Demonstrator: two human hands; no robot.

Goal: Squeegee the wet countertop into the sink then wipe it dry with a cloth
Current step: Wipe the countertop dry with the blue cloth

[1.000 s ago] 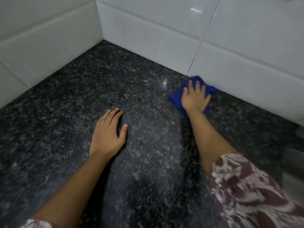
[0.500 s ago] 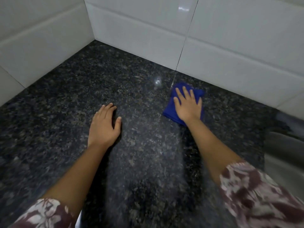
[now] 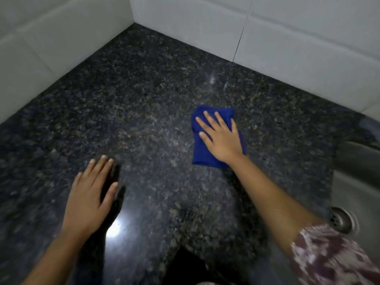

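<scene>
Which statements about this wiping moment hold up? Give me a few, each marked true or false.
1. The right hand presses flat on a blue cloth. True.
2. The left hand grips a squeegee. False: it rests flat on the countertop and holds nothing.
3. The sink lies to the right, with its drain in view. True.
4. The blue cloth lies against the tiled wall. False: it lies out on the countertop, apart from the wall.
</scene>
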